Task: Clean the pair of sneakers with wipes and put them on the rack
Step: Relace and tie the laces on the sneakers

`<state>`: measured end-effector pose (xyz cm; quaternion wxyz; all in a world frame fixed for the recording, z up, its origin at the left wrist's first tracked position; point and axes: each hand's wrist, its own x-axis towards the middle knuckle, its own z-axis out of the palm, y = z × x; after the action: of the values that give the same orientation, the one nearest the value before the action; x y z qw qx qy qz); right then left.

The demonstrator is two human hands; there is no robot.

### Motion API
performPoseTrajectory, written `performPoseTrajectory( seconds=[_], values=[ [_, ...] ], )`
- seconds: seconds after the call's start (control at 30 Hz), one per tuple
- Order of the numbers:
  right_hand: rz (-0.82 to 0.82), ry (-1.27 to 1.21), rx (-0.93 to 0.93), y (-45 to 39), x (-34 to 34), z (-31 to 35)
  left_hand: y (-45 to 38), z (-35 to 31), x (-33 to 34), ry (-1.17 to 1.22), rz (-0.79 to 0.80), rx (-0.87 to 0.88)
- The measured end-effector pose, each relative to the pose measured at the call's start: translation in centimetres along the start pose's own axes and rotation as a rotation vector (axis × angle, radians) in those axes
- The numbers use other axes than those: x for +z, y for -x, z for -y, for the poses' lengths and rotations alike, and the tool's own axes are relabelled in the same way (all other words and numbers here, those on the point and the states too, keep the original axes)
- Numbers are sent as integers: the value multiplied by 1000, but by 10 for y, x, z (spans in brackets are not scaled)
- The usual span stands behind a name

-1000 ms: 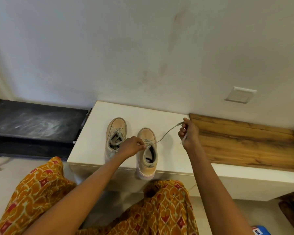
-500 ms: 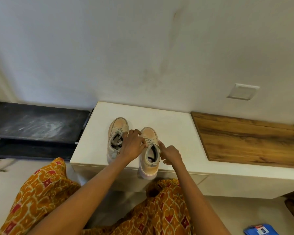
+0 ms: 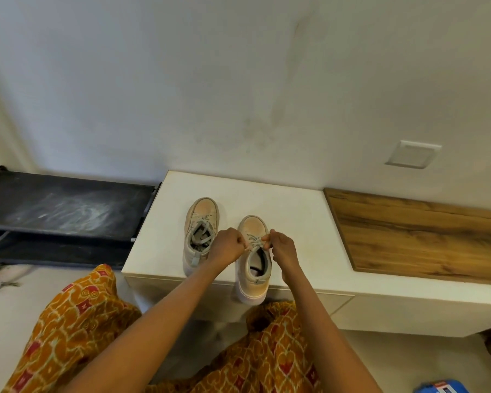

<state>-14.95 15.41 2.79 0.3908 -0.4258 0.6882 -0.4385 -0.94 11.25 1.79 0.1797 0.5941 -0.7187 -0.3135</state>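
Two beige canvas sneakers with grey laces stand side by side on a low white bench against a pale wall, toes pointing away from me. The left sneaker sits fully on the bench top with its laces lying loose in its opening. The right sneaker is nearer to me, its heel hanging over the bench's front edge. My left hand and my right hand meet over the right sneaker's tongue, both with fingers curled tight, each pinching a piece of its grey shoelace between thumb and fingertips. To the left of the bench, touching its end, stands a black metal shoe rack with two dusty shelves. To the right, a brown wood-grain panel covers the rest of the bench top. My knees, in orange patterned fabric, fill the foreground. A blue packet peeks in at the bottom right corner.
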Motion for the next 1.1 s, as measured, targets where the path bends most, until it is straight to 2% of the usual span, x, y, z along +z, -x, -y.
performPoseTrajectory(
  seconds=[0.1, 0.17, 0.27, 0.37, 0.5, 0.57, 0.73, 0.8, 0.83, 0.9, 0.97, 1.03, 1.1],
  values=[
    [123, 449, -191, -8, 0, 6, -2, -1, -2, 75, 70, -55],
    [215, 647, -268, -11, 0, 4, -6, -1, -7, 275, 139, -139],
    [302, 775, -303, -6, 0, 7, -12, -6, -19, 588, 111, -134],
    [267, 826, -288, -3, 3, 12, -10, -21, -23, 553, 153, 31],
    [200, 691, -122, -9, 10, 14, -6, -33, -23, 226, 186, 163],
    [193, 586, -64, -13, 9, 16, -7, -30, -31, 122, 211, 122],
    [214, 175, 65, -15, -1, 15, -7, -17, -58, -112, 448, -105],
    [240, 28, 98, -15, -7, 19, -9, -12, -59, -261, 473, -112],
    [258, -6, 90, -15, -10, 23, -10, -10, -56, -317, 448, -61],
    [305, -5, 27, -14, -17, 33, -13, -13, -48, -231, 364, 138],
    [374, 70, -51, -11, -22, 43, -10, -23, -41, 48, 322, 308],
    [437, 170, -113, -10, -27, 50, -9, -27, -37, 175, 296, 363],
    [449, 238, -145, -12, -33, 51, -12, -24, -33, 235, 310, 324]
  ],
)
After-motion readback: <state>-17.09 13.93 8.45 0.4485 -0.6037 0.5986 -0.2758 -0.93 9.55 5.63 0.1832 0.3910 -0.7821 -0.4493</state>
